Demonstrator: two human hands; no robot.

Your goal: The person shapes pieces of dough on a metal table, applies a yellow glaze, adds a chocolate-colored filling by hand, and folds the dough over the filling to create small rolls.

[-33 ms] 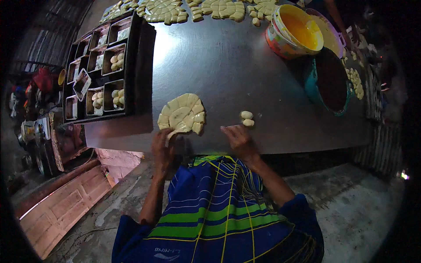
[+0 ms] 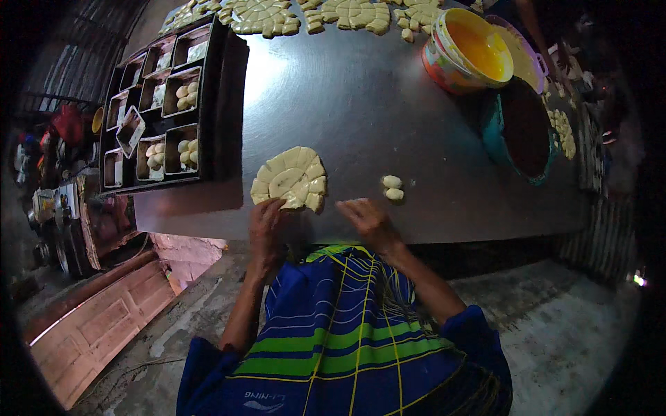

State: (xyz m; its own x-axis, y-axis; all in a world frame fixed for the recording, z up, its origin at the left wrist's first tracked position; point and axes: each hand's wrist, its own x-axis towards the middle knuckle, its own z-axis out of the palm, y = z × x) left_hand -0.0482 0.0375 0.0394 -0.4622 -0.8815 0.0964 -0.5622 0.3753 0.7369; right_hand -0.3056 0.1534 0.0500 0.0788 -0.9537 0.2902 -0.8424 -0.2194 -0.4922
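Note:
A flat round of pale dough [image 2: 290,177], scored into wedges, lies on the dark tabletop in front of me. At its near-left edge, my left hand [image 2: 267,229] is closed, fingers bent over a dough piece they mostly hide. To the right of the round, my right hand [image 2: 371,223] hovers low near the table edge. Its fingers stretch leftward, slightly smeared, with nothing visible in them. Just beyond that hand sit two small dough balls [image 2: 393,188], touching each other.
At the left stands a dark rack of square tins [image 2: 182,118], some holding dough balls. Cut dough rounds [image 2: 260,17] line the far edge. A tilted bucket [image 2: 444,66] with yellow contents, a teal tub [image 2: 494,132] and a purple-rimmed basin [image 2: 534,66] stand right; another person's arm [image 2: 531,24] shows there.
My right hand has shifted a little left, away from the two dough balls. My left hand has moved slightly right, and the dough piece at its fingertips is now mostly covered.

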